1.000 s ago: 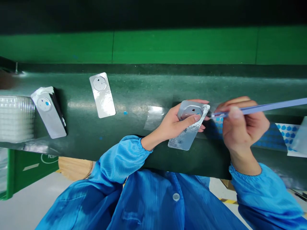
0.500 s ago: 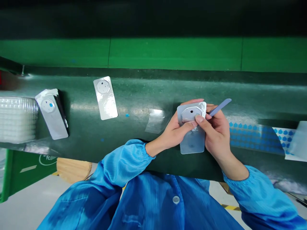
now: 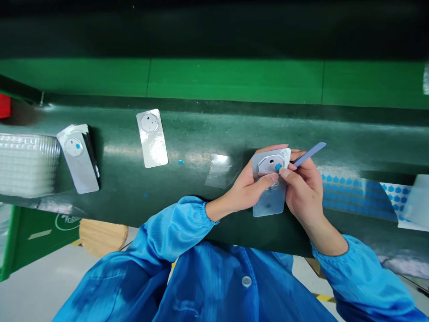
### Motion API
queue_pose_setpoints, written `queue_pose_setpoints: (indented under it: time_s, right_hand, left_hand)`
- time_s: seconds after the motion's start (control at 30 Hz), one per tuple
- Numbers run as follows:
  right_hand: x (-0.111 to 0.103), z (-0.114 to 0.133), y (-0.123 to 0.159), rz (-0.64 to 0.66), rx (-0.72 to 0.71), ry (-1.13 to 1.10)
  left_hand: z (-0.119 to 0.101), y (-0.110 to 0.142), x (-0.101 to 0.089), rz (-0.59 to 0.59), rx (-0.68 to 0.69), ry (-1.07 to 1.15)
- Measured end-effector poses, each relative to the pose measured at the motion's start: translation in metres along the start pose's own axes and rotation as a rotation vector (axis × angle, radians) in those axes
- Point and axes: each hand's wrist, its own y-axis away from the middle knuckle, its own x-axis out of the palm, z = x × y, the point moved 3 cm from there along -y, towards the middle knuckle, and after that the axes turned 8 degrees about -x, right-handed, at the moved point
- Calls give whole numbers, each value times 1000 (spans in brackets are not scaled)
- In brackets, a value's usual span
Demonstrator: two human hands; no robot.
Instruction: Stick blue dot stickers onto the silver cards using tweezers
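The thin silver plate [image 3: 271,201] is in the air above the bench, held in the person's left hand [image 3: 250,185]. It is a long card with a shiny, foil-like face, and near its upper end there is an eight-sided recess [image 3: 269,164]. A small blue dot [image 3: 278,167] sits at the edge of this recess, just beside the fingertips [image 3: 284,172] of the right hand [image 3: 303,192].

The left hand is closed around the plate's side, with the thumb lying on its face under the recess. The right hand is closed too and pinches a slim blue tool [image 3: 310,154]. The end of the tool is hidden behind the fingers, so I cannot tell if it touches the dot.

The plate looks light and stiff enough, but it may bend a little, and the shiny face can be slippery and easy to mark. I think the best place to hold it is on the long edges, away from the recess.

On the dark green bench [image 3: 187,201] lie a second silver plate [image 3: 152,138], a small stack of plates [image 3: 78,161], a clear plastic tray stack [image 3: 27,165], a piece of clear film [image 3: 217,173] and a sheet of blue dots [image 3: 355,194].
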Motion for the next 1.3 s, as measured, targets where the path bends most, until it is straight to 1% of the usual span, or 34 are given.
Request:
queue_pose_setpoints:
  time_s: [0.13, 0.3, 0.4, 0.5, 0.57, 0.6, 0.73, 0.77, 0.87, 1.0, 1.1, 1.17, 1.23, 1.27, 1.3]
  right_hand:
    - [0, -1, 0, 26, -18, 4]
    - [2, -2, 1, 0, -29, 40]
    - [3, -1, 0, 5, -20, -12]
    - [1, 4, -2, -78, -51, -73]
    - [-1, 7, -3, -137, -93, -56]
    - [-1, 8, -3, -143, -101, -34]
    - [-2, 8, 0, -81, -105, 49]
    - [-2, 8, 1, -83, -121, 80]
    - [-6, 12, 3, -141, -240, 227]
    - [-15, 23, 3, -198, -472, 468]
    - [-23, 29, 0, -300, -636, 569]
    - [-27, 31, -4, -401, -736, 516]
    - [-30, 30, -9, -460, -775, 387]
    - [-30, 29, -11, -450, -768, 326]
    - [-30, 29, -13, -408, -745, 283]
  left_hand:
    - [-2, 0, 0, -15, -23, 30]
    - [-4, 0, -2, -42, -81, 67]
    - [-5, -1, -2, -79, -117, 72]
    - [-4, -2, 0, -76, -223, 160]
    - [-4, -3, 2, -66, -291, 241]
    - [-4, -3, 3, -69, -309, 269]
    - [-5, -3, 3, -127, -308, 296]
    - [-5, -3, 3, -143, -300, 292]
    - [-6, -3, 2, -156, -293, 275]
    - [-9, -1, 1, -118, -298, 254]
    - [-12, 0, 0, -83, -286, 268]
    - [-12, 0, -1, -56, -298, 292]
    - [-12, -1, -2, -41, -315, 313]
    - [-12, -1, -3, -36, -322, 320]
    - [-12, -2, -3, -36, -327, 324]
